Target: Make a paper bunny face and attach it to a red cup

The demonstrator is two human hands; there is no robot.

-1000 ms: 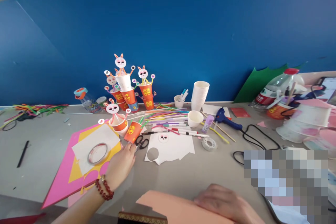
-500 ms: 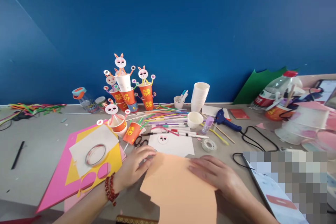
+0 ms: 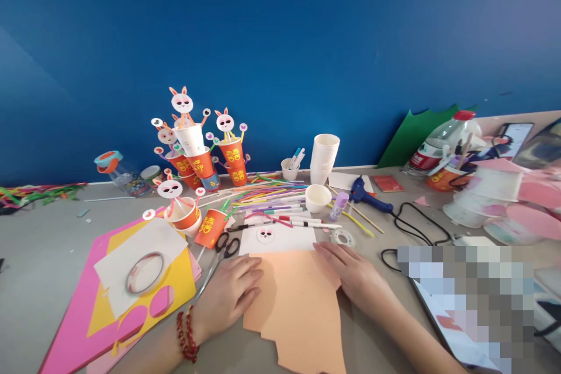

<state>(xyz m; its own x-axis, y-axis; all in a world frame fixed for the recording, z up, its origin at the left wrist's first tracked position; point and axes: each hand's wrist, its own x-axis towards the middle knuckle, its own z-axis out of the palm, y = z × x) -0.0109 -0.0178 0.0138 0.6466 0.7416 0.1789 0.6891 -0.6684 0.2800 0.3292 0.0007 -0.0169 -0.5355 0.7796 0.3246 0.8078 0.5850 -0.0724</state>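
Observation:
A peach-orange sheet of paper (image 3: 298, 310) with a stepped, cut lower left edge lies flat in front of me. My left hand (image 3: 230, 289) rests at its upper left edge, fingers stretched out and thumb apart. Across the upper right corner lies my right hand (image 3: 357, 274), its fingers extended flat on the paper. Just beyond the sheet is white paper (image 3: 289, 239) bearing a small round rabbit face (image 3: 265, 235). Black-handled scissors (image 3: 227, 245) lie beside my left hand, and a tape roll (image 3: 343, 238) sits past my right fingertips.
Rabbit figures in red cups (image 3: 182, 213) stand at back left. Pink and yellow sheets (image 3: 72, 304) lie left under a tape ring (image 3: 144, 273). Markers, sticks, stacked white cups (image 3: 324, 158), a glue stick (image 3: 339, 206) and a blue glue gun (image 3: 370, 197) fill the back; a bottle (image 3: 442, 140) stands right.
The view has shifted, moving everything leftward. The orange sheet has turned slightly, its top edge now nearly level. My right hand reaches farther up its corner; more of the scissors shows.

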